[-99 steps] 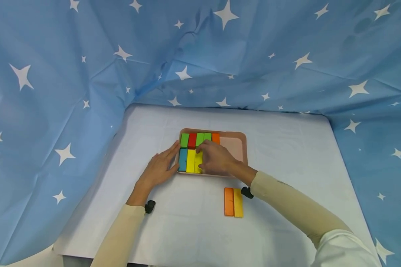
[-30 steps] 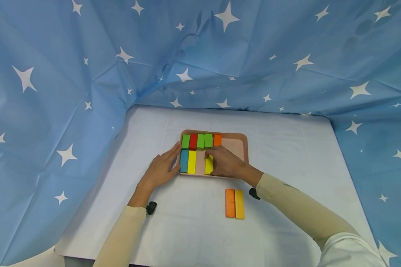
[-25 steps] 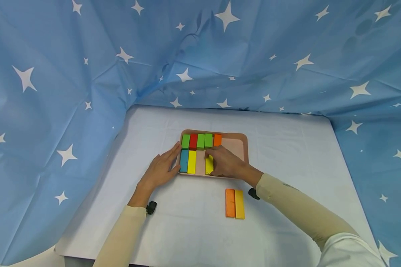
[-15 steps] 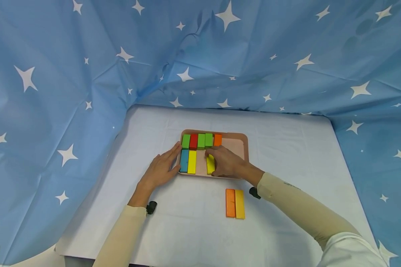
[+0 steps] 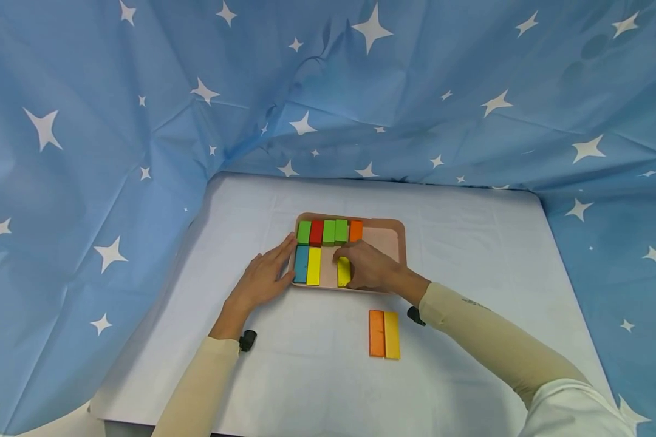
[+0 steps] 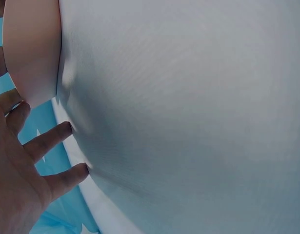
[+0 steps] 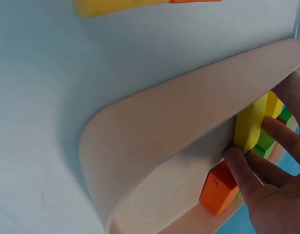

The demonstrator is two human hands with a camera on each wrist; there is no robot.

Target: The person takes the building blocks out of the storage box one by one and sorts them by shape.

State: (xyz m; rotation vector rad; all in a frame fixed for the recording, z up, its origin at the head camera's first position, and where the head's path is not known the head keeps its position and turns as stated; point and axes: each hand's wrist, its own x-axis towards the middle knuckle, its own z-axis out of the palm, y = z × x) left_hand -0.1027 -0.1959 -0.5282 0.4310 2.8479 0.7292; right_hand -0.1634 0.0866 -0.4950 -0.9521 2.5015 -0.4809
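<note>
A shallow pinkish-tan tray (image 5: 401, 243) lies on the white-covered table, holding coloured blocks. My left hand (image 5: 259, 279) rests against the tray's left side with fingers extended; in the left wrist view, the fingers (image 6: 45, 141) are spread beside the tray wall (image 6: 32, 48). Inside the tray, my right hand (image 5: 373, 266) grips a yellow block (image 5: 343, 273) in the front row. In the right wrist view, thumb and fingers pinch this yellow block (image 7: 250, 124) near the tray's front wall (image 7: 174, 109). A gap separates it from another yellow block (image 5: 314, 266), which adjoins a blue block (image 5: 301, 264).
The tray's back row has green (image 5: 304, 232), red (image 5: 316, 232), two more green (image 5: 335, 232) and orange blocks (image 5: 356, 230). In front of the tray, an orange block (image 5: 376, 334) and a yellow block (image 5: 392, 335) lie side by side. A blue star-patterned cloth (image 5: 328, 91) surrounds the table.
Since the earliest frame, my right hand has moved the yellow block rightward, away from the other yellow one, baring a strip of tray floor. The left hand has stayed at the tray's left side.
</note>
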